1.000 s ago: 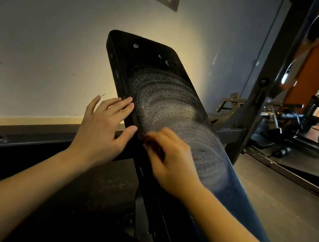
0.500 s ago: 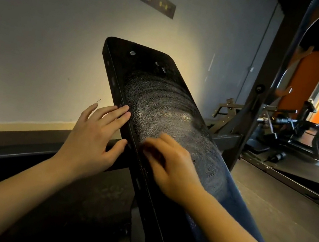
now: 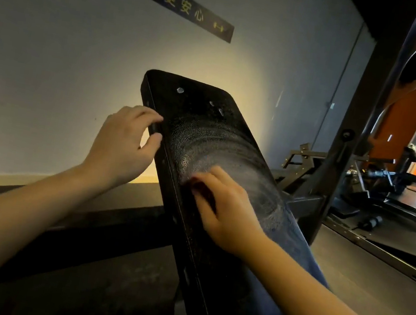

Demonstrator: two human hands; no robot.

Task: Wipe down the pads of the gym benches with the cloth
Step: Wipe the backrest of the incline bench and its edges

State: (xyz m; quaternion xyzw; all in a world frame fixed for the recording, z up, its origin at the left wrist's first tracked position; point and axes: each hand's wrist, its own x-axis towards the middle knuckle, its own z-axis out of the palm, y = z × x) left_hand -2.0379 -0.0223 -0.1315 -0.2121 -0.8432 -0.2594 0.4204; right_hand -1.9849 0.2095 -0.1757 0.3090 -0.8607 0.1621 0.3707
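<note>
A black inclined bench pad [image 3: 220, 143] rises from the lower middle toward the wall, its surface streaked with pale curved wipe marks and a few drops near the top. My left hand [image 3: 121, 149] holds the pad's left edge, fingers curled over it and thumb against the side. My right hand [image 3: 227, 215] lies on the middle of the pad, fingers bent over a dark cloth [image 3: 202, 192] that it presses to the surface. Only a small dark patch of the cloth shows under the fingers.
A grey wall [image 3: 52, 64] with a dark sign strip [image 3: 171, 1] stands close behind the bench. A black rack upright [image 3: 351, 142] rises right of the pad. Further right are another gym machine [image 3: 393, 186], a small dark object on the floor [image 3: 369, 221] and orange columns [image 3: 403, 120].
My left hand has slid up the pad's left edge, and its fingers, straight before, now curl round the edge. My right hand stays mid-pad on the cloth.
</note>
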